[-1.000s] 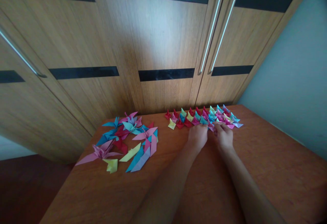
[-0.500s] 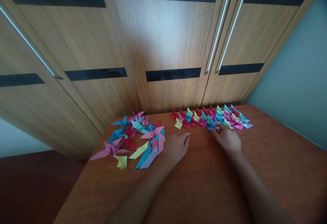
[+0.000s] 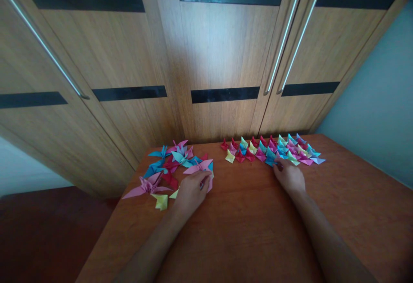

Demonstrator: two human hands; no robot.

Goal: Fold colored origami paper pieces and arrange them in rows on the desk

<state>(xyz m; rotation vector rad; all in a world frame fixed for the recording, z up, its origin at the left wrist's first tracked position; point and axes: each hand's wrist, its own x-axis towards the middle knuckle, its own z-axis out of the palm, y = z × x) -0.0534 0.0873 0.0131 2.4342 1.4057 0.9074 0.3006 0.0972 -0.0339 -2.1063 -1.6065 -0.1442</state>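
Observation:
My left hand [image 3: 192,190] is over the right side of a loose pile of paper cranes, its fingers curled at a pink crane [image 3: 199,167]; what its fingertips hold, if anything, is hidden. A large pink crane [image 3: 149,185] and a yellow folded piece [image 3: 161,201] lie to its left. My right hand [image 3: 289,177] rests at the front edge of several rows of small folded papers, thumb and finger closed at a blue one [image 3: 270,157]. A yellow one [image 3: 230,156] stands at the front left of those rows.
The brown wooden table [image 3: 245,223] reaches back to a wooden cabinet [image 3: 222,46] with long metal handles [image 3: 282,40]. A pale blue wall [image 3: 380,98] stands at the right. The table's left edge drops to a dark floor [image 3: 48,231].
My left hand has moved left from beside the pile onto its right part, covering some pieces. My right hand has stayed by the blue paper. The whole view has shifted slightly.

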